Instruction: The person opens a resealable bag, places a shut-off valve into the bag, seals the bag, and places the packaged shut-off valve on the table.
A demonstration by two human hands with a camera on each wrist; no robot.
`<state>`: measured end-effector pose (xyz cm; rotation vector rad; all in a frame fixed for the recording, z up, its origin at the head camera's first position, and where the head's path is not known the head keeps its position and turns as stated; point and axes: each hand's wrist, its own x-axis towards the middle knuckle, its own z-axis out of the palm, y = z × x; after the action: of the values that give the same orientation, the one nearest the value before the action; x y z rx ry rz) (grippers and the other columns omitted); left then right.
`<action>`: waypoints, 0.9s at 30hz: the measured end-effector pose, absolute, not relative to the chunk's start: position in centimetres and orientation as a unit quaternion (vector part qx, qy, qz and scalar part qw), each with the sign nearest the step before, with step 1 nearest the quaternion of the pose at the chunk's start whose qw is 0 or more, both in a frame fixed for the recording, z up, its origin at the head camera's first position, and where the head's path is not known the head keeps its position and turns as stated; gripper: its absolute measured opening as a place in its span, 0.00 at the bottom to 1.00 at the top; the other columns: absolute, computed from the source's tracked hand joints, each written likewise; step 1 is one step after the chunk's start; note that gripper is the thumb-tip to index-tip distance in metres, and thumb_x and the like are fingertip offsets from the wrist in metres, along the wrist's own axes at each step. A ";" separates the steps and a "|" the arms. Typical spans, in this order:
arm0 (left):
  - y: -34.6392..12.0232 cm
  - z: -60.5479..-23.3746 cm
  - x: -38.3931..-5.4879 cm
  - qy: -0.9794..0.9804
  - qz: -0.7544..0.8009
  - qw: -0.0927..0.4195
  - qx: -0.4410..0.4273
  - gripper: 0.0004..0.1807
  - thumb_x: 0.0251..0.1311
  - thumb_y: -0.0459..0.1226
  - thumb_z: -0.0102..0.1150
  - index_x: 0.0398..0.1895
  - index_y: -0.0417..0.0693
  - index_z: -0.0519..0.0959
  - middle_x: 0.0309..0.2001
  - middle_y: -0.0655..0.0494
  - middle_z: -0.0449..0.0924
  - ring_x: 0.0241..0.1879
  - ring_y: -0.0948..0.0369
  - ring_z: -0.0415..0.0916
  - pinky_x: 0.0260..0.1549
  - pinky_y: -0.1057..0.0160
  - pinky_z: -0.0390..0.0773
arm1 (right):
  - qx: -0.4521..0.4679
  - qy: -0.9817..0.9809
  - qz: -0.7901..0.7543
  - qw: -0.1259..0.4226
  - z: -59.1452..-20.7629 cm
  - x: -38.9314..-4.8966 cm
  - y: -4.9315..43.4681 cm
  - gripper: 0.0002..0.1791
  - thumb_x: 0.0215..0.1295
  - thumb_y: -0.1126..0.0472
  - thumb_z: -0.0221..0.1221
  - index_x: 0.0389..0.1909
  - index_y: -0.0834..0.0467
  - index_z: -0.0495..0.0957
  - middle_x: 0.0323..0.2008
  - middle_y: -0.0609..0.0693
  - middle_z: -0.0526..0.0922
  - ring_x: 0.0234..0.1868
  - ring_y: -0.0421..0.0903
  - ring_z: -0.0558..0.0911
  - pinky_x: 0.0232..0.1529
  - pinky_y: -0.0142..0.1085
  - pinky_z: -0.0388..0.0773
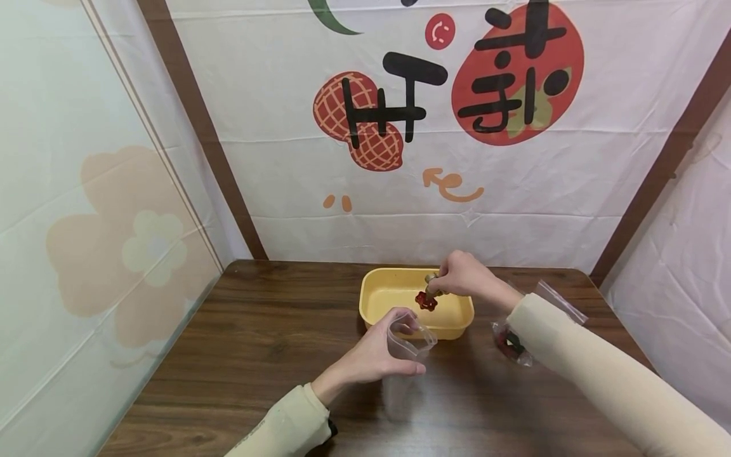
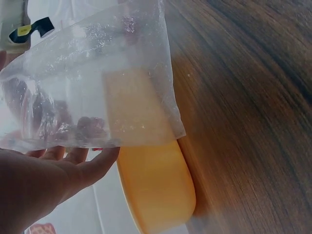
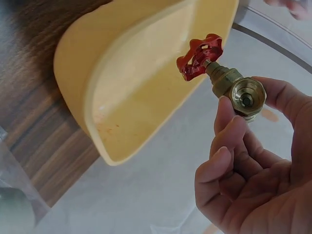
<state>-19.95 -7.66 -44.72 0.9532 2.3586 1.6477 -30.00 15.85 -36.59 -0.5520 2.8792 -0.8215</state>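
Observation:
My left hand (image 1: 374, 349) holds a clear plastic zip bag (image 1: 402, 400) by its spread mouth, thumb on the near side and fingers on the far side. In the left wrist view the bag (image 2: 139, 97) hangs in front of the yellow bin. Between thumb and fingers, my right hand (image 1: 469, 274) pinches a brass valve (image 3: 236, 90) with a red handwheel (image 3: 200, 57). The handwheel points away from the palm, and a threaded opening shows in the brass body. In the head view the valve is over the yellow bin (image 1: 370, 311).
The bin stands near the back of the brown wooden table (image 1: 240, 362). Right of it, partly under my right forearm, lies another clear zip bag (image 1: 522, 362) with something red and dark green in it. Printed cloth (image 1: 285, 171) hangs behind the table and at both sides.

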 end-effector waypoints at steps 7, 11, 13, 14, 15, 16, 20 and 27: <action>-7.6 -44.7 -20.0 0.788 0.535 0.055 0.300 0.42 0.49 0.44 0.82 0.66 0.46 0.69 0.58 0.47 0.76 0.62 0.50 0.75 0.64 0.52 0.72 | -0.168 0.941 -0.289 0.045 -34.8 -29.5 16.1 0.22 0.57 0.51 0.73 0.12 0.57 0.77 0.10 0.41 0.68 0.15 0.37 0.57 0.18 0.33 0.53; -7.5 -44.7 -19.9 0.793 0.533 0.052 0.291 0.44 0.49 0.45 0.82 0.67 0.45 0.69 0.58 0.48 0.77 0.62 0.52 0.75 0.63 0.53 0.72 | -0.163 0.939 -0.300 0.044 -33.9 -29.1 16.2 0.20 0.57 0.51 0.73 0.13 0.56 0.80 0.11 0.42 0.71 0.16 0.38 0.56 0.20 0.34 0.53; -7.4 -44.8 -19.9 0.793 0.535 0.049 0.287 0.44 0.49 0.45 0.82 0.67 0.45 0.69 0.58 0.49 0.77 0.61 0.52 0.76 0.63 0.54 0.72 | -0.162 0.938 -0.302 0.045 -33.4 -28.9 16.3 0.19 0.57 0.51 0.73 0.13 0.55 0.81 0.12 0.42 0.72 0.17 0.38 0.57 0.20 0.34 0.53; -7.4 -44.8 -19.9 0.793 0.536 0.048 0.286 0.44 0.49 0.45 0.82 0.67 0.45 0.69 0.58 0.50 0.76 0.61 0.52 0.76 0.63 0.54 0.72 | -0.161 0.938 -0.303 0.045 -33.1 -28.7 16.4 0.19 0.57 0.51 0.73 0.14 0.55 0.81 0.12 0.42 0.73 0.18 0.38 0.57 0.20 0.34 0.53; -7.3 -44.8 -19.9 0.792 0.539 0.047 0.284 0.44 0.49 0.44 0.82 0.67 0.45 0.69 0.59 0.50 0.76 0.61 0.52 0.76 0.63 0.54 0.72 | -0.160 0.938 -0.304 0.046 -32.8 -28.6 16.4 0.19 0.57 0.51 0.73 0.14 0.55 0.81 0.13 0.42 0.73 0.18 0.38 0.57 0.20 0.34 0.53; -7.3 -44.8 -19.9 0.791 0.541 0.044 0.283 0.44 0.49 0.44 0.82 0.67 0.45 0.69 0.59 0.50 0.75 0.61 0.52 0.76 0.62 0.54 0.73 | -0.159 0.937 -0.307 0.048 -32.6 -28.5 16.4 0.19 0.57 0.51 0.73 0.14 0.55 0.81 0.12 0.42 0.72 0.18 0.39 0.57 0.20 0.34 0.53; -7.0 -44.9 -19.9 0.789 0.551 0.033 0.272 0.44 0.48 0.43 0.82 0.67 0.45 0.68 0.59 0.50 0.75 0.61 0.51 0.77 0.62 0.54 0.73 | -0.162 0.935 -0.311 0.044 -31.5 -27.9 16.5 0.20 0.58 0.50 0.72 0.13 0.56 0.79 0.11 0.41 0.65 0.17 0.39 0.54 0.19 0.34 0.51; -6.8 -45.1 -20.0 0.794 0.554 0.022 0.248 0.47 0.47 0.46 0.82 0.69 0.44 0.68 0.60 0.50 0.75 0.61 0.53 0.77 0.62 0.51 0.73 | -0.186 0.938 -0.294 0.014 -30.0 -26.9 16.1 0.21 0.56 0.50 0.72 0.11 0.52 0.75 0.11 0.40 0.62 0.17 0.37 0.55 0.19 0.33 0.50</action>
<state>-19.98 -6.79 -45.07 0.7691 2.4606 1.7155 -26.95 16.14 -29.99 -0.5795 2.9194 -0.9144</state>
